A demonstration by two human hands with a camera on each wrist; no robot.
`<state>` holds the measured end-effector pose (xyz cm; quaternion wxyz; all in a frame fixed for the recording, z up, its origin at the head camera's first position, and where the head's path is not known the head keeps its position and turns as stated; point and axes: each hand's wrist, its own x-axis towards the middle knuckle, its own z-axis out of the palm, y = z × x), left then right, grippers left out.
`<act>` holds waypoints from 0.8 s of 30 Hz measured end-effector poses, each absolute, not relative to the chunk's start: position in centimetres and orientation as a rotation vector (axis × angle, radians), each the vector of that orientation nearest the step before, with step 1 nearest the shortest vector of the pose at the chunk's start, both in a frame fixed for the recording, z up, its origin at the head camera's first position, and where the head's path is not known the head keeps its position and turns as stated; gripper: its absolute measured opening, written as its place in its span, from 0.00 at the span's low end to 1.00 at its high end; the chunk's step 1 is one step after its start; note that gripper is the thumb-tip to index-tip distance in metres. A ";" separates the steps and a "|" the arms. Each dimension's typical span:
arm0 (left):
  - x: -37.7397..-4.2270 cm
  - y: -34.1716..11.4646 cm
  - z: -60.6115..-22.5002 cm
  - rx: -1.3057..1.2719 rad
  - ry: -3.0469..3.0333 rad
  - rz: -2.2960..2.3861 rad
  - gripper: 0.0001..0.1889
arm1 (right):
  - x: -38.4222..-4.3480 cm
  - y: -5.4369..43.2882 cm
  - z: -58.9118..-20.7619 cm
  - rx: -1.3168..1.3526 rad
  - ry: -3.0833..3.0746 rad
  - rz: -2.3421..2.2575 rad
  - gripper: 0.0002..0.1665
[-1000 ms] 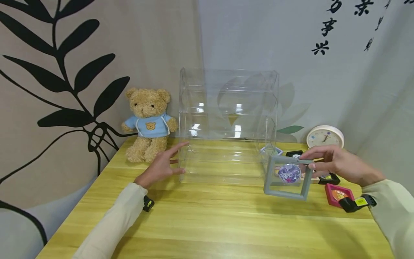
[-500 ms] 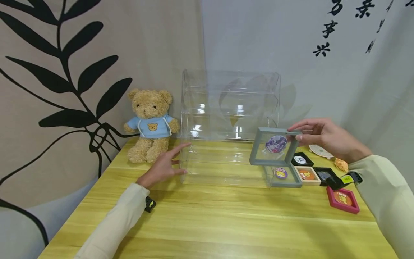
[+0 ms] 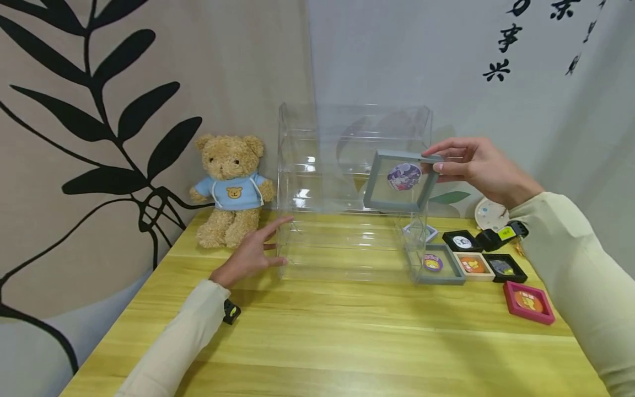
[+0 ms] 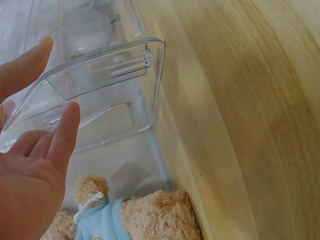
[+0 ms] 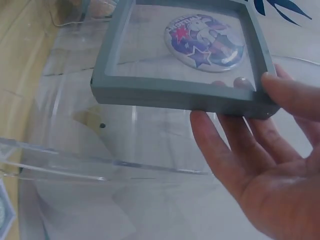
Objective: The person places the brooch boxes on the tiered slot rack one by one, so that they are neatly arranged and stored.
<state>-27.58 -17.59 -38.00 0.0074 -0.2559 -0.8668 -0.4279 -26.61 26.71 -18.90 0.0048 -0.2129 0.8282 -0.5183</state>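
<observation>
My right hand (image 3: 468,165) pinches the upper right corner of a grey display frame (image 3: 371,187), thumb in front and fingers behind. Inside its clear window sits a round purple badge (image 3: 404,176) with a cartoon pony and stars, plain in the right wrist view (image 5: 207,42). The frame is raised before the right half of a clear tiered display stand (image 3: 317,234), overlapping its middle tiers. My left hand (image 3: 250,256) has thumb and fingers extended at the stand's left side panel (image 4: 112,67), fingertips right at its edge.
A teddy bear (image 3: 230,193) in a blue hoodie sits left of the stand. To the right lie another grey frame (image 3: 448,280), black frames (image 3: 503,268), a cream frame (image 3: 473,266), a pink frame (image 3: 528,303) and a round clock (image 3: 490,214), partly covered by the right forearm.
My right hand has lifted the grey frame up and leftward, from low beside the stand's right end to before its middle tiers. My left hand stays at the stand's side.
</observation>
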 end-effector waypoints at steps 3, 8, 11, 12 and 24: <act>-27.6 -17.6 -38.0 -0.804 -2.714 -1.338 0.50 | -27.1 26.2 -18.1 -0.666 2.623 -1.614 0.16; -27.5 -17.8 -37.9 -0.809 -2.711 -1.329 0.50 | -28.4 25.3 -16.6 -0.673 2.654 -1.609 0.16; -27.6 -17.8 -37.9 -0.812 -2.701 -1.322 0.50 | -29.2 24.5 -15.4 -0.671 2.662 -1.633 0.16; -27.6 -17.7 -37.9 -0.809 -2.700 -1.322 0.50 | -29.5 24.1 -15.0 -0.669 2.665 -1.643 0.16; -27.7 -17.6 -38.2 -0.800 -2.704 -1.328 0.51 | -31.6 17.9 -10.5 -0.591 2.837 -1.711 0.19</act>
